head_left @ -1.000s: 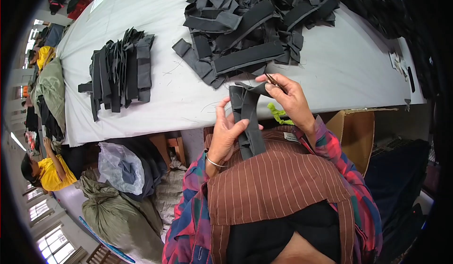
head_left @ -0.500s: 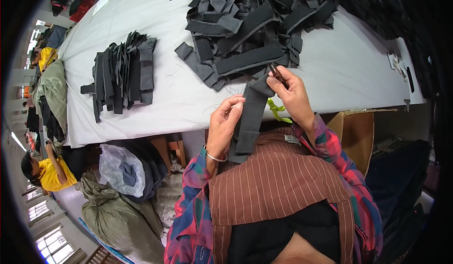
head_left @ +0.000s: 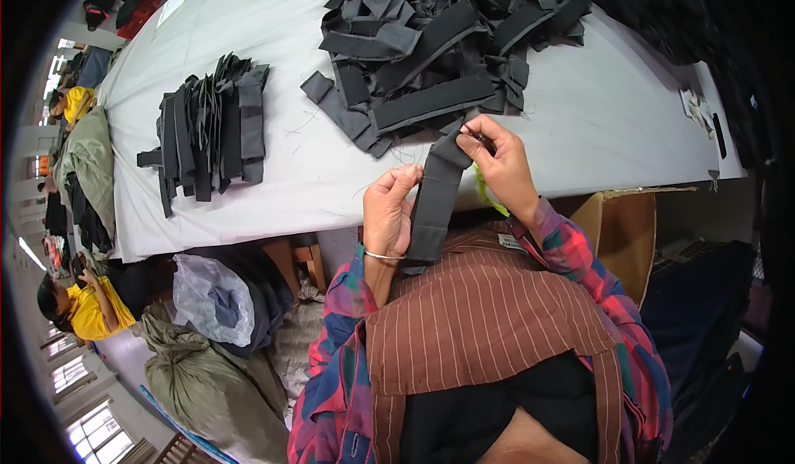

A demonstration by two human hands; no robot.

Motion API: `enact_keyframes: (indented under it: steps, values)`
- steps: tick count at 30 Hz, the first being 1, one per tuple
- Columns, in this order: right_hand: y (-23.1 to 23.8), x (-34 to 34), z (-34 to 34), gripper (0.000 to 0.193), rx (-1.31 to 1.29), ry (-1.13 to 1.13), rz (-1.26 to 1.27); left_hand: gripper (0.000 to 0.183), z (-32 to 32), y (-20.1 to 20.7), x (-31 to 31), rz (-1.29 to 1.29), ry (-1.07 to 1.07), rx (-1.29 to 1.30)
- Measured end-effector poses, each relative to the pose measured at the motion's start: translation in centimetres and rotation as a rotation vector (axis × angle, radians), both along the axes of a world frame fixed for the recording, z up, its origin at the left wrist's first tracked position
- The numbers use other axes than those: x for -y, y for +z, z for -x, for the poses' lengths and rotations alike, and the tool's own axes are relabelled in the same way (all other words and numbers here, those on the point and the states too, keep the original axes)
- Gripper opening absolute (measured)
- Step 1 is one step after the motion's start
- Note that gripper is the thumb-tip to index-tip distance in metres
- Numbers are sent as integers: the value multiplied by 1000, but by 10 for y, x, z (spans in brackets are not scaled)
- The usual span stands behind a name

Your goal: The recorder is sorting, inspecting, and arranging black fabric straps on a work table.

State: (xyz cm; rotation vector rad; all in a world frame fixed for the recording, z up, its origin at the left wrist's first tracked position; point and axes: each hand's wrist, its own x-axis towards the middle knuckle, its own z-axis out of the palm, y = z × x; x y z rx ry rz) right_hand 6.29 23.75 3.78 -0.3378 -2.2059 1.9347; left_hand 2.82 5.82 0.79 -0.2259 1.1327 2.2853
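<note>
A dark grey fabric strip (head_left: 436, 203) hangs between my hands in front of the table edge, its lower end against my apron. My left hand (head_left: 391, 211) pinches the strip's left edge between thumb and fingers. The upper end is gripped by my right hand (head_left: 501, 166). A dark tool like thread snips is mostly hidden in the right fingers, and a yellow-green ribbon (head_left: 483, 189) dangles beside that palm. Just beyond my hands lies a large loose heap of similar strips (head_left: 431, 103). Farther left, a neater bundle of strips (head_left: 211, 128) rests on the table.
The white-covered table (head_left: 298, 190) spans the far side. An open cardboard box (head_left: 625, 240) stands at my right, below the table edge. To the left sit a clear plastic bag (head_left: 211, 294) and an olive sack (head_left: 207, 381). A person in yellow (head_left: 95, 306) is at far left.
My right hand has turned and moved slightly left, and the snips, plainly visible before, are now mostly hidden. The left hand has shifted slightly left along the strip's edge.
</note>
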Motion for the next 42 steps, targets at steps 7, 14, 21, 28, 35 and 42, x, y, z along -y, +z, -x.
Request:
enact_keyframes:
  steps: [7,14,21,28,35,42]
  values:
    - [30,26,-12,30,-266,20,-524,10,2,-7,7,-3,38,53]
    - [11,32,-18,27,-120,218,-604,13,5,-22,7,26,87,28]
    - [11,31,-2,27,-299,177,-577,13,8,-23,7,48,108,82]
    - [5,35,5,15,-273,146,-990,14,8,-17,3,87,198,67]
    - [6,42,11,12,-308,165,-1184,13,5,-12,2,109,216,55]
    - [4,43,13,8,-290,204,-1201,14,7,-21,6,137,202,31]
